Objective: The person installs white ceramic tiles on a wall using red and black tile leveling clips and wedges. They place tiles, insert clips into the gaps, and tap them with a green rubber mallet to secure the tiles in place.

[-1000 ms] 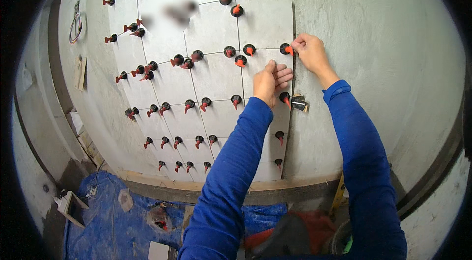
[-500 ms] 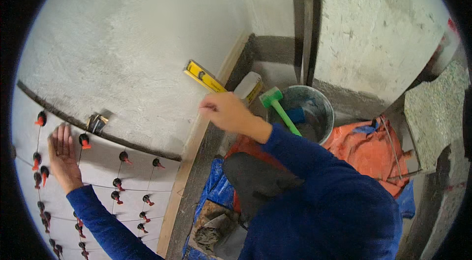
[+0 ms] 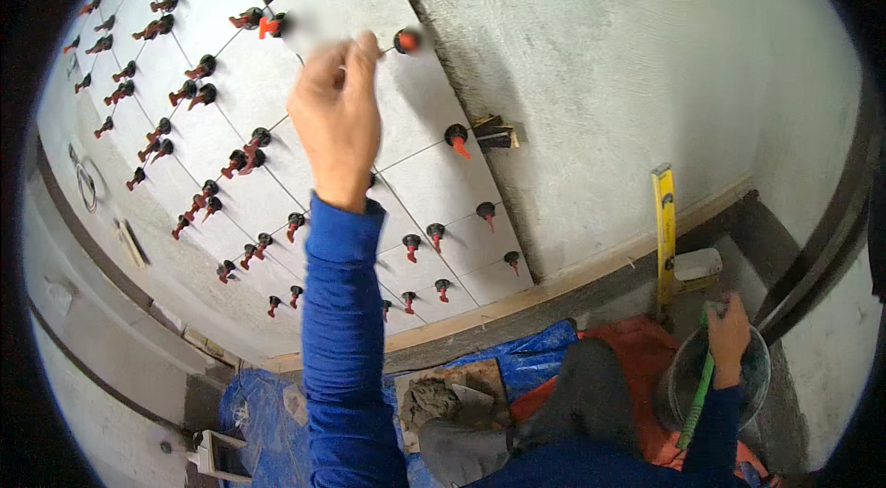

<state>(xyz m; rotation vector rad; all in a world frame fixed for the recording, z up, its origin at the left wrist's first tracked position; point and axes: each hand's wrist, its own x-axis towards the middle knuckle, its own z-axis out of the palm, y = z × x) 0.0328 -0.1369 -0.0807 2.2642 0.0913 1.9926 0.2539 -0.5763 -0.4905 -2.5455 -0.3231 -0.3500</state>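
Observation:
My left hand (image 3: 340, 119) is raised in front of the pale wall tiles (image 3: 420, 110), fingers curled and closed toward the thumb. If anything is between them, I cannot make it out. Close by on the tile joints are a red-and-black levelling clip (image 3: 273, 25) and a second such clip (image 3: 407, 41). At the lower right, my right hand (image 3: 728, 333) grips a green mallet (image 3: 699, 396) near its head, which the fingers mostly cover. The mallet lies over a bucket (image 3: 759, 386), its handle slanting down toward me.
A yellow spirit level (image 3: 665, 234) leans by the wall beside a white container (image 3: 699, 267). A wooden batten (image 3: 572, 280) runs below the tiles. Mortar (image 3: 429, 403) sits on a board amid blue (image 3: 268, 428) and orange sheeting. Black pieces (image 3: 494, 134) jut out at the tile edge.
The view has swung left over the tiles. My left hand, flat on a tile before, is now off it with fingers curled. My right hand has moved to the mallet and taken hold.

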